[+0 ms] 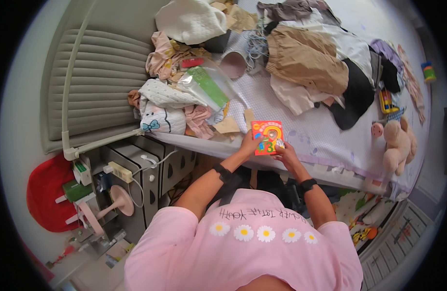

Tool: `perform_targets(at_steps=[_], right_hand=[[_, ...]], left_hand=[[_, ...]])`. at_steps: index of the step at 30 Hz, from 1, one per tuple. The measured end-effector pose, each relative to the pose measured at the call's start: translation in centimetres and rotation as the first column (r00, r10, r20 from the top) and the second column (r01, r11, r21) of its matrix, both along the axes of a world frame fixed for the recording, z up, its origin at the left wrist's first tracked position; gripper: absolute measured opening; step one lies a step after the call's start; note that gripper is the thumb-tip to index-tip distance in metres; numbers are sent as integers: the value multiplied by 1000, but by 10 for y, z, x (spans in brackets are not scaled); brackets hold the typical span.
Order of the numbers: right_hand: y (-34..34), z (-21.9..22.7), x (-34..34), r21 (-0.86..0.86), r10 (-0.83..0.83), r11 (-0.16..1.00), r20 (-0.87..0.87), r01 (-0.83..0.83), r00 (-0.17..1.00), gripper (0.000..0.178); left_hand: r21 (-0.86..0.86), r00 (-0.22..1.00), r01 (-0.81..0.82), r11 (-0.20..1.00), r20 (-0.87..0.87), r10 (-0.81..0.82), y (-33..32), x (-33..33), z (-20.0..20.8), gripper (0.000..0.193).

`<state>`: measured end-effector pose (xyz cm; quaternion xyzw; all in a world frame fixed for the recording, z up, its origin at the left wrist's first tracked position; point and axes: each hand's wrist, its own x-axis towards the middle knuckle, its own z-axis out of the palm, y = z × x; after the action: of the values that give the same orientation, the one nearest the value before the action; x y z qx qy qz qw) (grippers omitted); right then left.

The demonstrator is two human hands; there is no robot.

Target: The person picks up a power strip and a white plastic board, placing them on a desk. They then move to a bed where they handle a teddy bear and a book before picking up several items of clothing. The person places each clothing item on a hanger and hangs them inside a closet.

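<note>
Between my two hands is a small red picture book [267,135] with a yellow figure and colourful pictures on its cover, held up in front of the bed's near edge. My left hand [249,144] grips its left side, the fingers partly behind it. At its lower right corner my right hand [286,156] pinches the edge, thumb on the front. Just beyond the book on the bed [311,138] lie beige cloth pieces [227,125] and a clear plastic bag with a green panel [204,85].
Tan shorts [306,58] and other clothes are heaped across the bed. A plush toy [397,143] sits at the right edge. Left stand a grey padded headboard [102,82], a grey drawer cabinet [136,169] with a power strip [120,171], and a pink stand [120,201].
</note>
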<state>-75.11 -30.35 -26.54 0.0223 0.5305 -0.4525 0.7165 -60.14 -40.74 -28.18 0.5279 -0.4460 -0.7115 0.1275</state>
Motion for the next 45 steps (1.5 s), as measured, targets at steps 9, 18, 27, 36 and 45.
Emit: perform_targets(at_steps=[9,18,27,36,45], right_hand=[[-126,-51,10,-109,380,860,-516,-499,767,41],[-266,-41,-57,137,11,819,-975,-557,-223,36],[-344,-55,-85,515,153,800,-670,-307,-726,49],[-244,91,-102,-406,-366,905,-896,-128,252,13],[-170,170,-37,-431,-101,616,-874,-660,476,31]], left_hand=[[-46,997,-33,998,74,36,-85,108,-5,28],[93,999,-30,995,-32,33,-127,113,10,19],[-102,991,94,990,-90,-103,-144,42,31,19],[-172,974,157,972,-133,-181,-149,-24,70,27],[-202,957,79,976,-259,-131,-114,-35,156,13]])
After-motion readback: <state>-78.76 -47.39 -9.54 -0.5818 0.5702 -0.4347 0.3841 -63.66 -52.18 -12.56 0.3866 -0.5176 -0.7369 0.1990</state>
